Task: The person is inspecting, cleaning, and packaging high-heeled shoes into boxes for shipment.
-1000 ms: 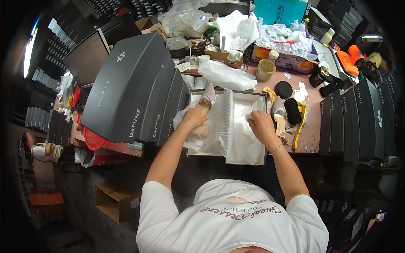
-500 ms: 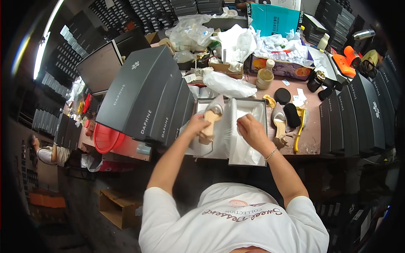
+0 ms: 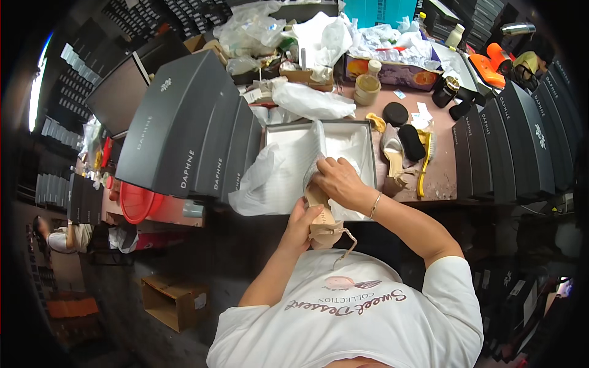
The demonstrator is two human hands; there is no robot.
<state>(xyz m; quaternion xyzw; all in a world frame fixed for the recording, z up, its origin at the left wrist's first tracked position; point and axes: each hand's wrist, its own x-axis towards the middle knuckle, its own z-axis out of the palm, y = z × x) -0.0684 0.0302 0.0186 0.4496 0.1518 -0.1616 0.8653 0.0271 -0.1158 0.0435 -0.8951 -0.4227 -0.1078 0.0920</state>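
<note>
My left hand (image 3: 299, 227) is closed round the middle of a sandal (image 3: 325, 236) with a beige insole, a glittery toe strap and a thin ankle strap dangling from the heel end. The sandal is held toe away from me, in front of the box's near edge. Bent over its toe strap is my right hand (image 3: 340, 183), fingers closed there; their tips are partly hidden. Beneath and beyond lies an open shoe box (image 3: 372, 147) lined with white tissue paper (image 3: 253, 184), which spills over its left side. A matching sandal (image 3: 392, 159) rests right of the box.
Dark shoe boxes (image 3: 178, 135) stand at the left, and more boxes (image 3: 509, 147) at the right. Near the second sandal are a black oval pad (image 3: 411, 142), a yellow brush (image 3: 424, 165), a round black lid (image 3: 395, 113) and a jar (image 3: 367, 89). A paper-filled carton (image 3: 392, 76) sits behind.
My left hand has brought the sandal nearer to me, out from over the box. My right hand has moved left from over the box onto the sandal's toe. The view has shifted too.
</note>
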